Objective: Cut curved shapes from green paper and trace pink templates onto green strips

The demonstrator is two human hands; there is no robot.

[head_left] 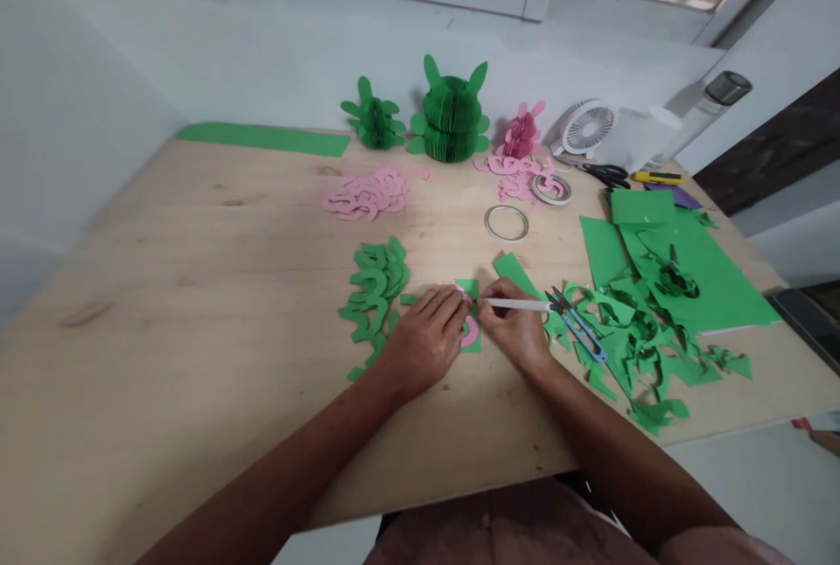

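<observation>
My left hand (425, 339) lies with its fingers stretched flat over a curved pink paper cutout (471, 333), pressing it on a small green paper piece (476, 345). In my right hand (518, 333) is a slim white pen (528, 305), pinched near its tip, which meets the paper beside the left fingertips. The fingers cover part of the cutout. Left of my left hand lies a pile of curved green paper cutouts (374, 281), some under the wrist. Blue-handled thread snips (581, 331) rest just right of the pen, and a green paper strip (515, 270) lies behind it.
Green paper scraps (647, 346) and green sheets (715, 285) cover the right side. Pink cutouts (367, 193) lie farther back, near a tape ring (507, 223). Along the wall stand folded-paper figures (454, 119), a white fan (589, 127) and black-handled scissors (607, 174).
</observation>
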